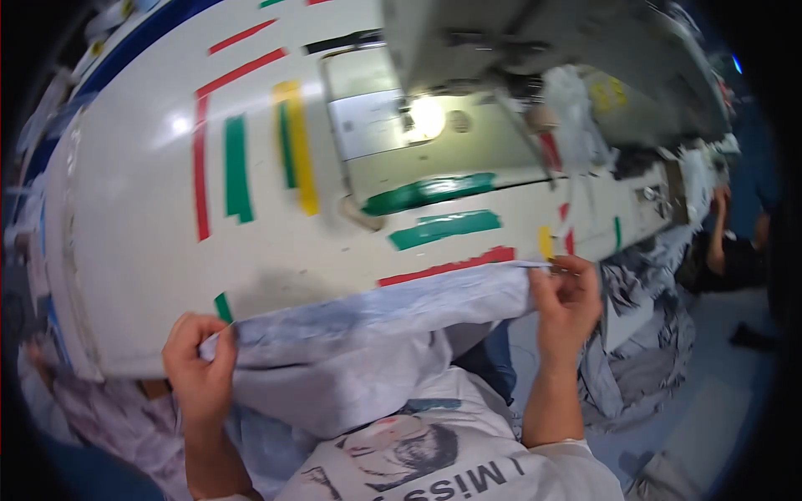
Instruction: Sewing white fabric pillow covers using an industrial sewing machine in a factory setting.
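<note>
No packages, signs or screens show (only coloured tape strips (238,167) marking the sewing table (134,250)).

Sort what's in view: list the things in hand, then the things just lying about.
In hand:
- pale blue-grey cloth, stretched along the table's near edge
- left hand, pinching its left end
- right hand, pinching its right end

Lying about:
- sewing machine with its lamp on
- white table with coloured tape strips
- heap of grey cloth to the right

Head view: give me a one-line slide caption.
Both hands, left hand and right hand, pinch a pale blue-grey fabric piece stretched along the tape-marked white sewing table.
</note>
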A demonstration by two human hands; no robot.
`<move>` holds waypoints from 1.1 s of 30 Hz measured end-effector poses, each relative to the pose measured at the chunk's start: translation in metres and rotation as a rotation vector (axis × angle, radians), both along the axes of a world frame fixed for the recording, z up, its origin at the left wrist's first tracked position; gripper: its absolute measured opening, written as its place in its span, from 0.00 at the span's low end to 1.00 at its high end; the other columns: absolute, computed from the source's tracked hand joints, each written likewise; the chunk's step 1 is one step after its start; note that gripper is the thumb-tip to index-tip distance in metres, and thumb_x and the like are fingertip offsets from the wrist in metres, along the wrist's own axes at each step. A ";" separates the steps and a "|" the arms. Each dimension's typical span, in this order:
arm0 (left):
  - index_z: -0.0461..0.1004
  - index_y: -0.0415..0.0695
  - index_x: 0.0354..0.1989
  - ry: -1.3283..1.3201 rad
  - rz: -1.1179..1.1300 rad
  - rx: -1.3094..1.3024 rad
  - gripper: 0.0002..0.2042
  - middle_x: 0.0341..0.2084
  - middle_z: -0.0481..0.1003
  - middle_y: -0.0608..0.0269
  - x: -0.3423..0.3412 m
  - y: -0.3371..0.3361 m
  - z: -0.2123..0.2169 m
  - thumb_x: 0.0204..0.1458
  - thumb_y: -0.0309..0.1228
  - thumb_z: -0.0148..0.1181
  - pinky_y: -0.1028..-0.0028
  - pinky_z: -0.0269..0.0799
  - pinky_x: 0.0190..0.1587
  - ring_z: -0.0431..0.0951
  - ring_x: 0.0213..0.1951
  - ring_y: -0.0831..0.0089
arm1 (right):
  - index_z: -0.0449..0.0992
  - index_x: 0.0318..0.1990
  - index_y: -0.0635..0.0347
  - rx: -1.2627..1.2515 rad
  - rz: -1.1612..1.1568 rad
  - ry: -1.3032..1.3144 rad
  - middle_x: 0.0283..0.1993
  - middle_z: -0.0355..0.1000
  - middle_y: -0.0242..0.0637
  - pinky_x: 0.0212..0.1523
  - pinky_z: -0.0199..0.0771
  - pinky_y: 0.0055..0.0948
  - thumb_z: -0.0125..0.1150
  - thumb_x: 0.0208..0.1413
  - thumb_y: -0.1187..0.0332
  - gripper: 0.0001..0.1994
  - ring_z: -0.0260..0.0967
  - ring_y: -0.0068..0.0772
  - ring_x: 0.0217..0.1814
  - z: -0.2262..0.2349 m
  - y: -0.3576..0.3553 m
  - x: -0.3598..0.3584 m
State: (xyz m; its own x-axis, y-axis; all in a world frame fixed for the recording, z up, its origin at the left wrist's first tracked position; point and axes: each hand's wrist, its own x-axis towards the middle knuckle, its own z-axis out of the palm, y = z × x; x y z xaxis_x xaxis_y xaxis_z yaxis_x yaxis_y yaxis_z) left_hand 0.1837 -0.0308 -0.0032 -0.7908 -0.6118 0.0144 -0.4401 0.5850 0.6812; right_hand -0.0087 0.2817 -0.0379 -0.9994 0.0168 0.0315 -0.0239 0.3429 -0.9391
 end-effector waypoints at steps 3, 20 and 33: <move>0.67 0.36 0.25 0.037 -0.007 0.064 0.05 0.22 0.64 0.66 0.002 0.000 -0.005 0.48 0.19 0.57 0.80 0.60 0.32 0.64 0.26 0.80 | 0.69 0.43 0.65 -0.008 0.024 0.019 0.22 0.64 0.21 0.24 0.55 0.11 0.67 0.48 0.79 0.15 0.58 0.08 0.22 -0.002 0.004 -0.003; 0.72 0.40 0.28 0.438 -0.503 -0.206 0.06 0.22 0.70 0.58 -0.168 0.037 0.003 0.44 0.16 0.59 0.69 0.65 0.26 0.71 0.23 0.64 | 0.72 0.44 0.63 0.747 -0.082 0.549 0.32 0.71 0.40 0.37 0.71 0.30 0.65 0.49 0.78 0.14 0.68 0.30 0.33 0.079 0.071 -0.122; 0.71 0.43 0.32 0.396 -0.713 -0.479 0.09 0.22 0.68 0.64 -0.192 0.051 -0.012 0.44 0.26 0.64 0.71 0.69 0.20 0.73 0.20 0.69 | 0.75 0.35 0.64 0.930 0.525 0.882 0.36 0.73 0.51 0.42 0.68 0.46 0.57 0.44 0.74 0.08 0.70 0.54 0.40 0.060 -0.048 -0.184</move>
State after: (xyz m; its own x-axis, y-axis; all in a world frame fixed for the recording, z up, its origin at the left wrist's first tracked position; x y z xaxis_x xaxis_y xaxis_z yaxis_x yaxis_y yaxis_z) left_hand -0.0079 0.0201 -0.0152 -0.8602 0.1542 0.4862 0.3406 0.8831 0.3226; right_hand -0.1923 0.2336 0.0222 -0.5263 -0.7263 0.4421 -0.8037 0.5947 0.0202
